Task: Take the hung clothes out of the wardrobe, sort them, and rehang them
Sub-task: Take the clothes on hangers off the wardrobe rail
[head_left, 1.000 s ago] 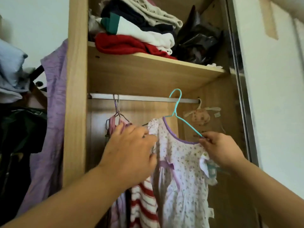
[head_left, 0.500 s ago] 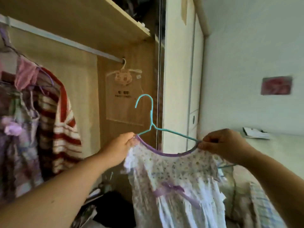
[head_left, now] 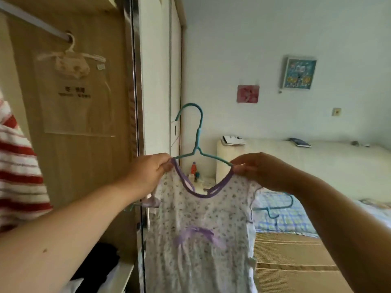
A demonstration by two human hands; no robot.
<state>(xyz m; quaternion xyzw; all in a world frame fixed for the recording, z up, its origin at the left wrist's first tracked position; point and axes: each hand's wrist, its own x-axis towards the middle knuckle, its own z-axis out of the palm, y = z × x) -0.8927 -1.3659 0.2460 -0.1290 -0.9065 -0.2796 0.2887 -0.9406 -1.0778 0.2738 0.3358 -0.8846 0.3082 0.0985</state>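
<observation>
A small white dress [head_left: 203, 225] with purple flowers, a purple neckline and a purple bow hangs on a teal wire hanger [head_left: 197, 136], held up in front of me outside the wardrobe. My left hand [head_left: 148, 174] pinches the dress's left shoulder over the hanger arm. My right hand [head_left: 260, 170] pinches the right shoulder the same way. A red and white striped garment [head_left: 19, 172] still hangs in the wardrobe at the far left. The wardrobe rail [head_left: 33, 22] runs across the top left.
A small beige item on a white hanger [head_left: 72, 62] hangs at the rail's right end. The wardrobe's door frame [head_left: 135, 102] stands just left of the dress. To the right lies a bed [head_left: 296, 220] with a checked cloth, another teal hanger [head_left: 275, 208] and a white headboard [head_left: 317, 161].
The dress on its hanger has come off the rail and out of the wardrobe to the right. My view has turned right toward the bed; both hands keep their hold on the shoulders.
</observation>
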